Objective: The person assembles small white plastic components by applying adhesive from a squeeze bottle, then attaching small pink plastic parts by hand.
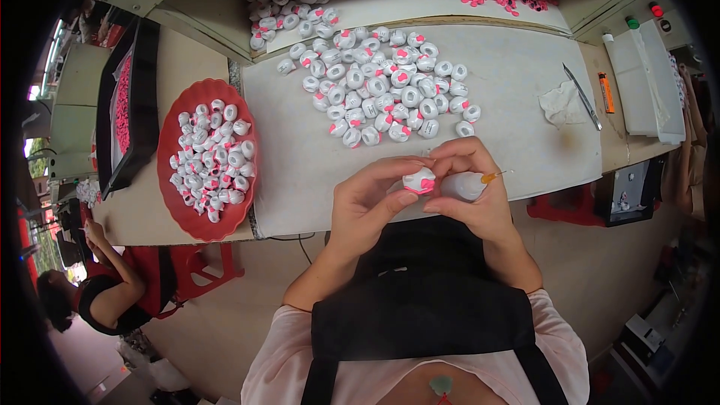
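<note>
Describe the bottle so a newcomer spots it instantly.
Start at the large pale sheet; over its near edge, the right hand holds the bottle. It is whitish, with an orange nozzle ending in a thin needle, unlike the pink-marked white piece in the left hand.

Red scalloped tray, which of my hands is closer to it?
Left. Your left hand, holding a white piece, is right of the red tray; your right hand, gripping a bottle, is farther right.

I see the left forearm (321, 276) and right forearm (516, 262) slanting in from the near side, the left hand (365, 199) pinched, thumb nearest; just beside it the right hand (484, 206) curls, fingers arched, thumb pointing left.
</note>
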### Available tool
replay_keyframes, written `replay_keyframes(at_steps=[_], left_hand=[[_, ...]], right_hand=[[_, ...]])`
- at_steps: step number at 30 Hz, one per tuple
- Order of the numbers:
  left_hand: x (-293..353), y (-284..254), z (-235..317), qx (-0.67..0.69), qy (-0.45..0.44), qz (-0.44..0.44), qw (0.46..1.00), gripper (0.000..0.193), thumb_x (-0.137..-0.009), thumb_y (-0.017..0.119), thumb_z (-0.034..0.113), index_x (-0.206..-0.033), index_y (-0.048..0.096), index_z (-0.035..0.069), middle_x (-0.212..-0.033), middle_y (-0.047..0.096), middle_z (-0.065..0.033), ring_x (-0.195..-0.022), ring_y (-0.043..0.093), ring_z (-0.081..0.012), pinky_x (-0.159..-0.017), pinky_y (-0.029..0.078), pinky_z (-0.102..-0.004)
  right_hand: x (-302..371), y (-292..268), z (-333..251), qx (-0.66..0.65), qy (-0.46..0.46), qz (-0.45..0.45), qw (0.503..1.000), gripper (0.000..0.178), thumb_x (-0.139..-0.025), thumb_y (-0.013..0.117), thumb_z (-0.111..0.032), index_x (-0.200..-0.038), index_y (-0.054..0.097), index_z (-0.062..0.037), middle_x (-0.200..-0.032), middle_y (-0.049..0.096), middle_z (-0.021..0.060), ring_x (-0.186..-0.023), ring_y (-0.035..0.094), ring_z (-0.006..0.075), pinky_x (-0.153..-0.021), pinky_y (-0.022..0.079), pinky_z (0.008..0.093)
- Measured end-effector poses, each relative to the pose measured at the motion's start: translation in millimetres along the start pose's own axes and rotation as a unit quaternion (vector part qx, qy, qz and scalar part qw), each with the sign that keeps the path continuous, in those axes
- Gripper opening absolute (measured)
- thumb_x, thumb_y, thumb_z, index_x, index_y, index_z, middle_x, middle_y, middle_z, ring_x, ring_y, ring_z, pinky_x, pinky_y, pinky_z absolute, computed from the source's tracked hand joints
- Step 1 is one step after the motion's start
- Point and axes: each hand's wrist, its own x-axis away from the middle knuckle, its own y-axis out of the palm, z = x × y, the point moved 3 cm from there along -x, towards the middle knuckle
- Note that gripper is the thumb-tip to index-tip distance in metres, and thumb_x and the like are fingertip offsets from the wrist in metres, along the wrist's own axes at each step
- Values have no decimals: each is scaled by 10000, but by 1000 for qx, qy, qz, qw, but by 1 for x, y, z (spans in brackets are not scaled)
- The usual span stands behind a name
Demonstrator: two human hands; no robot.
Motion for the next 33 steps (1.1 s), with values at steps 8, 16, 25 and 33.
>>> replay_keyframes(at_steps=[8, 16, 25, 33], left_hand=[[0, 0, -3, -55, 49, -44, 996, 202, -719, 560, -34, -920, 554, -20, -1009, 532, -165, -976, 492, -254, -878, 348, -365], [0, -5, -8, 92, -79, 4, 993, 202, -741, 549, -22, -943, 543, -30, -1014, 535, -154, -969, 494, -219, -862, 371, -352], [-2, 11, -21, -78, 23, 14, 997, 245, -728, 560, -29, -971, 529, -50, -1020, 529, -176, -1000, 476, -242, -885, 334, -355], [4, 6, -15, -63, 24, 43, 997, 306, -731, 606, 135, -958, 484, -30, -927, 534, -135, -800, 527, -180, -709, 430, -268]], right_hand=[[2, -5, 8, 1, -73, -30, 997, 273, -651, 641, 45, -907, 559, -1, -796, 564, 55, -712, 548, 97, -587, 435, 204], [-3, -2, 10, -53, 43, -16, 998, 236, -679, 622, 29, -901, 542, 14, -699, 560, 46, -620, 542, 78, -554, 434, 191], [10, -15, -10, 9, 22, 8, 1000, 207, -704, 594, -13, -900, 530, -2, -758, 536, 23, -719, 513, 76, -640, 414, 204], [16, -9, -4, -60, 14, -20, 998, 227, -693, 615, -74, -889, 525, -3, -756, 491, 27, -660, 496, 92, -560, 428, 211]])
